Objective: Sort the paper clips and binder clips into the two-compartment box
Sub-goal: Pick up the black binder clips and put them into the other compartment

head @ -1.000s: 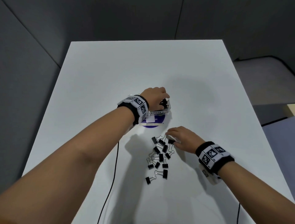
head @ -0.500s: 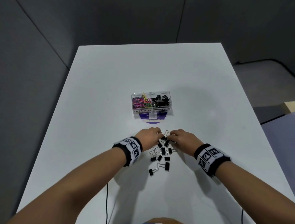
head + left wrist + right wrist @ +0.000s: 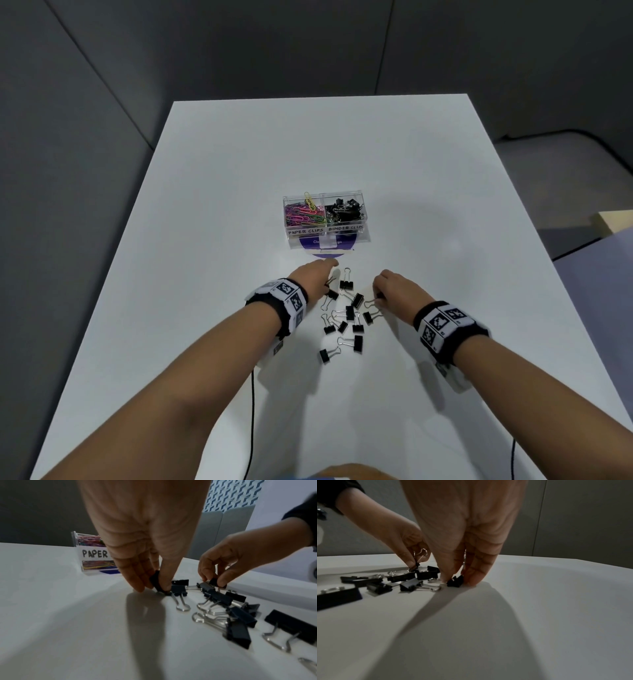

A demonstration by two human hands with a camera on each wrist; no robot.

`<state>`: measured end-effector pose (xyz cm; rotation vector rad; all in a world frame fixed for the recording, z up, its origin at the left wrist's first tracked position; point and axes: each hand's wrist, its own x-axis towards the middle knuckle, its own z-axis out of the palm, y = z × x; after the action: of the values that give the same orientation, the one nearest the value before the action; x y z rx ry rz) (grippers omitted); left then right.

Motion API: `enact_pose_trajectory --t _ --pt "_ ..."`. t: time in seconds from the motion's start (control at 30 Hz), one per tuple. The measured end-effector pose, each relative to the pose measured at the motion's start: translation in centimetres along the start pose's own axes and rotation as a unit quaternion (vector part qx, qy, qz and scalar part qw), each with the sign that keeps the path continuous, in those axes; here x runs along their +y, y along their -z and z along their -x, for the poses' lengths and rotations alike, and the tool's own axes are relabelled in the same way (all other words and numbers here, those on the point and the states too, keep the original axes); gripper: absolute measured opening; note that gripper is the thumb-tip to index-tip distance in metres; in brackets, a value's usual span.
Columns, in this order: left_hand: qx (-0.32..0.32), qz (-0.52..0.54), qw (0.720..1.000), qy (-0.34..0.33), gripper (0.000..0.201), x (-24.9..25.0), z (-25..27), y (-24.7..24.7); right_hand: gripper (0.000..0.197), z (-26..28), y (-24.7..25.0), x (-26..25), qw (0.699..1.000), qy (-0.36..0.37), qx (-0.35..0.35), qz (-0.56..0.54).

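A clear two-compartment box (image 3: 291, 236) stands mid-table, with coloured paper clips (image 3: 303, 214) in its left half and black binder clips (image 3: 344, 212) in its right half. Several loose black binder clips (image 3: 349, 313) lie scattered nearer to me. My left hand (image 3: 317, 279) is at the pile's left edge and pinches a binder clip (image 3: 155, 582) between thumb and fingers, at the table surface. My right hand (image 3: 394, 291) is at the pile's right edge and pinches another binder clip (image 3: 455, 582), also low on the table.
The white table (image 3: 445, 171) is bordered by dark grey partition walls at the back and left. A purple disc (image 3: 325, 245) lies under the box's front. Black cables (image 3: 252, 411) run off the near edge from both wrists.
My left hand came back from the box's right compartment to the pile and took hold of a clip. My right hand stayed at the pile and closed on a clip.
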<state>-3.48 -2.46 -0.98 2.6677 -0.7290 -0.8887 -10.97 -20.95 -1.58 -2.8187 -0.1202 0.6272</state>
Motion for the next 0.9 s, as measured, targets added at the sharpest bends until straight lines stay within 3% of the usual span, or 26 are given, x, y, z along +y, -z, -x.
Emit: enact_pose_trajectory --t 0.2,0.33,0.5,0.6,0.67,0.77,0.9 --pt "0.024 -0.009 1.000 0.011 0.025 -0.7 1.0 0.1 0.018 0.6 -0.2 -0.3 0.999 0.008 -0.004 0.032" --pt "0.044 -0.025 0.999 0.017 0.025 -0.8 1.7 0.5 0.019 0.7 -0.2 -0.8 0.997 -0.003 -0.012 0.071" --pt "0.001 -0.034 0.999 0.034 0.029 -1.7 2.6 0.6 0.020 0.2 0.7 -0.5 0.997 -0.068 -0.043 -0.015" --pt "0.034 -0.012 0.999 0.020 0.033 -2.3 3.1 0.2 0.003 0.4 0.9 -0.5 0.995 -0.069 -0.068 -0.010" --pt "0.068 0.000 0.998 0.006 0.034 -2.5 3.4 -0.1 0.013 0.7 0.7 -0.5 0.993 -0.084 -0.080 -0.013" --pt "0.063 -0.005 0.998 0.002 0.031 -2.2 3.6 -0.3 0.032 0.8 0.8 -0.5 0.991 -0.103 -0.059 -0.054" --pt "0.051 -0.007 0.998 0.043 0.029 -1.8 3.5 -0.8 0.012 0.4 1.4 -1.8 0.982 -0.089 -0.037 -0.163"
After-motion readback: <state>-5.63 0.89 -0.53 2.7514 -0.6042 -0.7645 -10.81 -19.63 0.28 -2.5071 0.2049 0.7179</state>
